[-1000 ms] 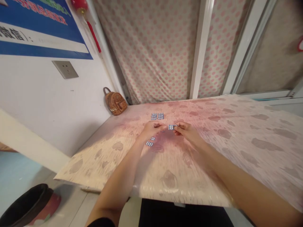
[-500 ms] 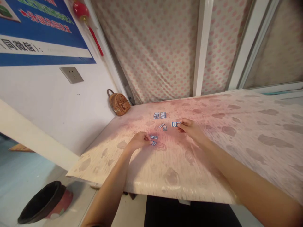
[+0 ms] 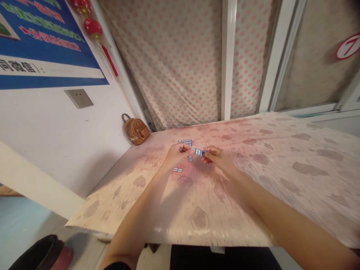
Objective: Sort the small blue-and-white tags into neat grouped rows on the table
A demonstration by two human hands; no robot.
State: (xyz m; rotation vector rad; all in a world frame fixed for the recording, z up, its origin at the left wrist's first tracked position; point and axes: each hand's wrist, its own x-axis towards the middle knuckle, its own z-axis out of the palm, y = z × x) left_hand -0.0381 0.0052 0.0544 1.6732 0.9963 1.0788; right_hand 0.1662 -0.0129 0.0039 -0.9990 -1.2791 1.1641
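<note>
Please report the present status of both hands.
Right hand holding small blue-and-white pieces. Left hand at their other end. More pieces on tablecloth.

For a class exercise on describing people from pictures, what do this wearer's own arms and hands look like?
The left hand and right hand are ungloved. The left arm and right arm show no watch, bracelet or marking. A black sleeve edge shows near the left elbow; no sleeve shows on the right. Rings would be too small to make out.

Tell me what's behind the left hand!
Beyond the left hand, small blue-and-white pieces lie on the patterned tablecloth. The hand covers whatever sits directly behind it, so more pieces could be hidden there.
</note>
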